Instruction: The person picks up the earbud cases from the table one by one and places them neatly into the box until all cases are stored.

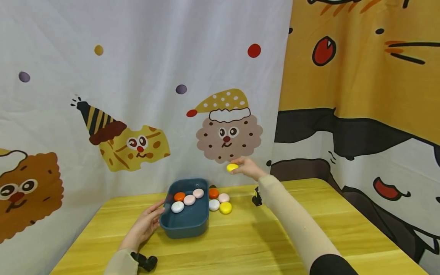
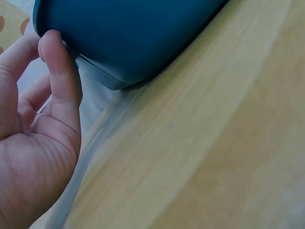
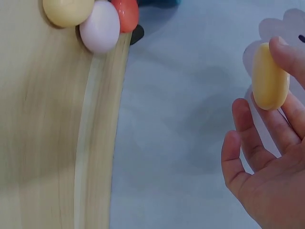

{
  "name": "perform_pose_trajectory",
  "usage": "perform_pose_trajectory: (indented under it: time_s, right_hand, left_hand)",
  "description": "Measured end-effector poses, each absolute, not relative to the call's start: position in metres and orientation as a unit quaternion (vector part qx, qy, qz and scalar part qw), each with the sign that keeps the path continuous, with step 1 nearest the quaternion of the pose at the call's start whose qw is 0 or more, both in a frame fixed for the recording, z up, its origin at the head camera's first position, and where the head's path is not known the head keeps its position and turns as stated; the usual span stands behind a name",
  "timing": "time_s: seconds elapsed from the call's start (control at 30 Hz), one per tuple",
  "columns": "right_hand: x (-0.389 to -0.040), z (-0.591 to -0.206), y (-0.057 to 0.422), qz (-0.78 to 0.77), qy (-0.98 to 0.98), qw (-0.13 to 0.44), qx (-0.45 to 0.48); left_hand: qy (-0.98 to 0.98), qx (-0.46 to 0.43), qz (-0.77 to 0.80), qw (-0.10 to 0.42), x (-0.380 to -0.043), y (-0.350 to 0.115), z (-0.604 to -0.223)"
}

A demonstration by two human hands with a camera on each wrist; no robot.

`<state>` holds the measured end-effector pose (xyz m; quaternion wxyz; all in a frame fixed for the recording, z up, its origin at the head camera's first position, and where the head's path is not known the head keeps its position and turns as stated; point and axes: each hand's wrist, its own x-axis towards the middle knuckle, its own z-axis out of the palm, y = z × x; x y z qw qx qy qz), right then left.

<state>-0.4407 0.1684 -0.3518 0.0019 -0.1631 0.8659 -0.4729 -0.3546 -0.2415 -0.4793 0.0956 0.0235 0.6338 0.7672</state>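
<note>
My right hand [image 1: 248, 168] pinches a yellow rounded disc [image 1: 232, 167] between thumb and fingers, raised above the table's back edge. In the right wrist view the yellow disc [image 3: 269, 76] shows its edge. With its fingertips my left hand [image 1: 146, 223] touches the left side of a dark blue rectangular bin [image 1: 187, 232]. The left wrist view shows this hand's thumb [image 2: 58, 62] against the bin's outer wall. Inside the bin lie an orange disc [image 1: 179, 196], a white disc [image 1: 177, 207] and two pale pink discs [image 1: 189, 199].
Right of the bin, an orange disc [image 1: 214, 193], a pale pink disc [image 1: 224, 197], a white disc [image 1: 214, 205] and a yellow disc [image 1: 225, 208] lie together on the wooden table [image 1: 240, 244]. A printed curtain [image 1: 144, 76] hangs behind the table.
</note>
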Motion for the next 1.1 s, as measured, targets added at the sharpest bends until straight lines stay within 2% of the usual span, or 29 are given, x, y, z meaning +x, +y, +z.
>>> perform_pose_trajectory:
  time_s: [0.43, 1.1]
  right_hand:
    - [-0.435, -0.345, 0.143, -0.476, 0.853, 0.015, -0.213]
    - [-0.432, -0.355, 0.107, -0.443, 0.862, 0.035, -0.243]
  left_hand:
    - [0.624, 0.027, 0.773, 0.106, -0.356, -0.242, -0.478]
    - [0.624, 0.048, 0.771, 0.114, -0.354, -0.244, -0.480]
